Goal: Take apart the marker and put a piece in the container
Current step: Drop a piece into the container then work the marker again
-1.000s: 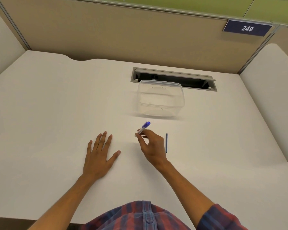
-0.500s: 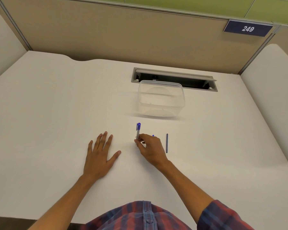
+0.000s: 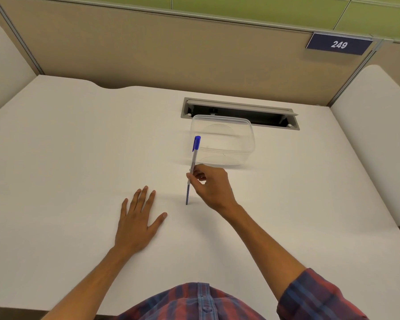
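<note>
My right hand [image 3: 211, 185] grips a marker [image 3: 195, 153] with a pale barrel and a blue cap. The marker stands nearly upright with the cap on top. A thin blue rod [image 3: 187, 195] sticks out below my fingers in line with the barrel, and its lower end reaches the white desk [image 3: 67, 158]. The clear plastic container [image 3: 224, 140] stands just behind the marker with nothing visible inside it. My left hand [image 3: 138, 218] lies flat on the desk, fingers spread, to the left of the rod and apart from it.
A grey cable slot [image 3: 240, 113] is cut into the desk right behind the container. Beige partition walls enclose the desk at the back and on both sides. A sign reading 249 [image 3: 338, 45] hangs at the upper right.
My right hand has lifted and turned the marker upright. The thin blue rod that lay to the right of that hand no longer shows there; a rod now hangs below the marker.
</note>
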